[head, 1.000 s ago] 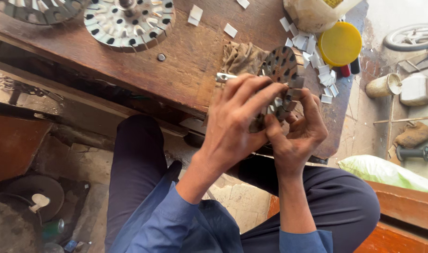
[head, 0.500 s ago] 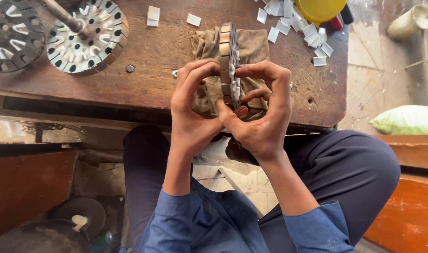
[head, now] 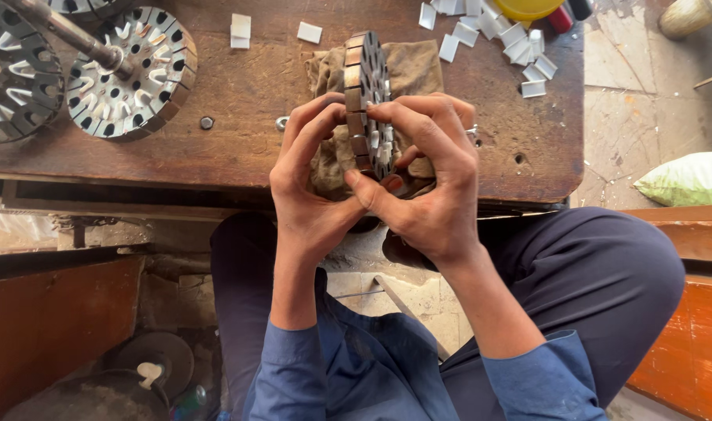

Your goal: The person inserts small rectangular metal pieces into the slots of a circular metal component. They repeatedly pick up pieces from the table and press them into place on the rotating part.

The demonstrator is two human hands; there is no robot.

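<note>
Slotted metal stator core (head: 365, 93): round, held on edge at centre frame, above a brown cloth (head: 410, 66) spread on the wooden bench (head: 239, 132).
Left hand (head: 309, 195): fingers curled and pressed against the core's left rim, thumb underneath.
Right hand (head: 430, 187): fingers bent over the core's right face, thumb pinching the lower rim against them.
Second stator core with shaft (head: 130, 70): lay flat, upper left of frame; a third one (head: 17, 74) sat at the left edge.
White paper slips (head: 488, 27): scattered, upper right of bench.
Yellow lid (head: 527, 8): top edge.
Green sack (head: 687, 179): right edge, on the floor.
</note>
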